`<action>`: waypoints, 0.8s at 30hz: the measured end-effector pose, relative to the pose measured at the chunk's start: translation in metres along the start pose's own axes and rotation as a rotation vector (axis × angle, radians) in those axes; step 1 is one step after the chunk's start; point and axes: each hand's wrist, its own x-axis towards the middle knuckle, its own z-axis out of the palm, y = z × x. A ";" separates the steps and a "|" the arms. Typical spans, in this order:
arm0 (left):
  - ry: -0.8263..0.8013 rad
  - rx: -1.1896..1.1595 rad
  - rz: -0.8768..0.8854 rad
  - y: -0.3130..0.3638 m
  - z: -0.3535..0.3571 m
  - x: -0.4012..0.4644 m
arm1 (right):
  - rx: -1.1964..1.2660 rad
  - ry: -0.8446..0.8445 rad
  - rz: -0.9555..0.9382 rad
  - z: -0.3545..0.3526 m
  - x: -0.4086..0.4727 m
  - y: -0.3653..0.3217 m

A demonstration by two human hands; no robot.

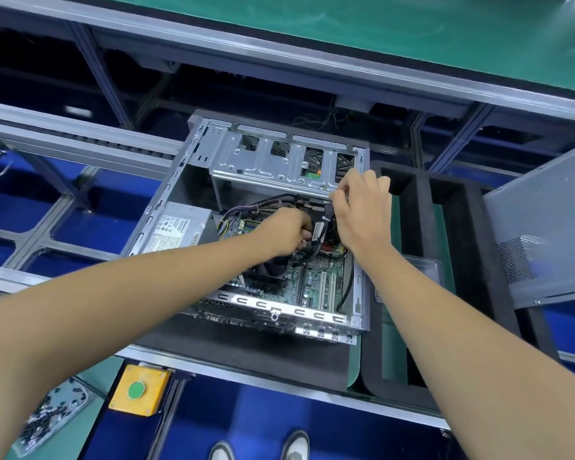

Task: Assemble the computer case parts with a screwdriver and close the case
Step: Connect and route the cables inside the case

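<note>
Two hands of mine are inside the open computer case (213, 154). My left hand (284, 232) curls around dark wires (317, 242) over the green board (316, 283). My right hand (362, 210) pinches wires by the metal drive cage (263, 161). The gray side panel (545, 227) leans off to the right.

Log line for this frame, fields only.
case: open | left hand: gripping cables over motherboard | right hand: pinching cable by drive cage | side panel: off, right
</note>
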 end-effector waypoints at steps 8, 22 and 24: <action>0.063 0.446 -0.002 0.030 0.004 0.011 | 0.023 -0.011 0.007 -0.002 0.000 0.000; 0.091 0.326 0.039 0.023 0.019 0.022 | 0.039 0.000 -0.012 -0.001 0.001 0.001; 0.128 0.284 0.010 0.019 0.023 0.023 | 0.051 0.003 -0.011 -0.001 0.001 0.001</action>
